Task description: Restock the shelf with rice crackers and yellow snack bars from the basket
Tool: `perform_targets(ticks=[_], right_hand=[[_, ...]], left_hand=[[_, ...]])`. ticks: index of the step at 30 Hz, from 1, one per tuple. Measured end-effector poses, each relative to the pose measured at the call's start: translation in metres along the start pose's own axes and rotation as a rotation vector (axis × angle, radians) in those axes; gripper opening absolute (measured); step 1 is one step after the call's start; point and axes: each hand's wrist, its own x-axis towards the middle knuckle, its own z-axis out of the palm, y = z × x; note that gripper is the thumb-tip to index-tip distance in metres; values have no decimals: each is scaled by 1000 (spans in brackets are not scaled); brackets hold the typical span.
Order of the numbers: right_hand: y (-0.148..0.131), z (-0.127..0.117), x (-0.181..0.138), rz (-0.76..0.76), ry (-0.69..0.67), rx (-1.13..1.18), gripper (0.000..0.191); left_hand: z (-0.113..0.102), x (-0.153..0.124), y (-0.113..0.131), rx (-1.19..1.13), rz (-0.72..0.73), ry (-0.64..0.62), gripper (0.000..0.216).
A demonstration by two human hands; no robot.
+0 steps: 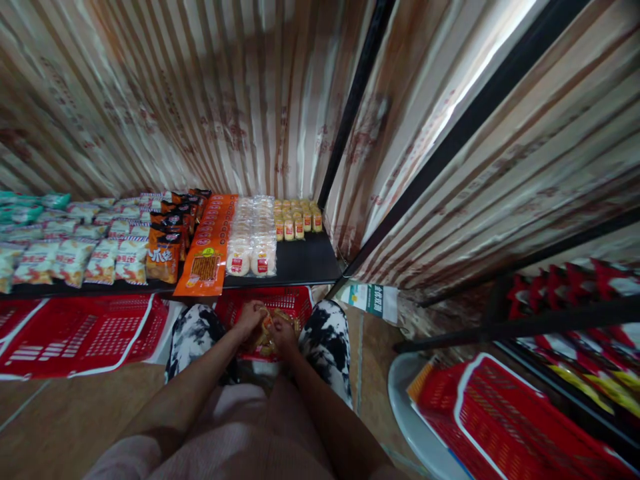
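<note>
My left hand (250, 316) and my right hand (283, 335) are close together between my knees, over a red plastic basket (302, 297). Fingers of both hands are closed on a small wrapped snack (267, 321) with an orange-red mark; its shape is partly hidden. More yellowish wrapped snacks lie beneath my hands in the basket. Ahead, on a black shelf (305, 260), stand rows of similar small yellow packs (294, 227) with red labels. Left of these are clear packs of round white pastries (251, 247).
A large orange bag (205, 260) overhangs the shelf edge, with dark orange bags (164, 257) and white snack bags (100, 260) further left. Red baskets stand on the floor at left (85, 333) and right (515, 427). A black shelf post (353, 100) rises beside the pleated curtain (225, 87).
</note>
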Motion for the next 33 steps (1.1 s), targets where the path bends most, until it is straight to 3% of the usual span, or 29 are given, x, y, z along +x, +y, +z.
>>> perform_targets(ticks=[11,17,24,33], right_hand=[[-22,-13,-6,-105,44,-280,31],[-24,-20,-11,-204,90,-300,40],[-29,-29,-12,-202,164,-342,37],[-30,-42,-6,-181,259,-332,41]], left_hand=[[5,-1,14,25,193,1,15],[7,-10,31,-28,195,-4,15],[11,-20,49,-56,227,-21,16],[26,-18,53,-135,254,5,27]])
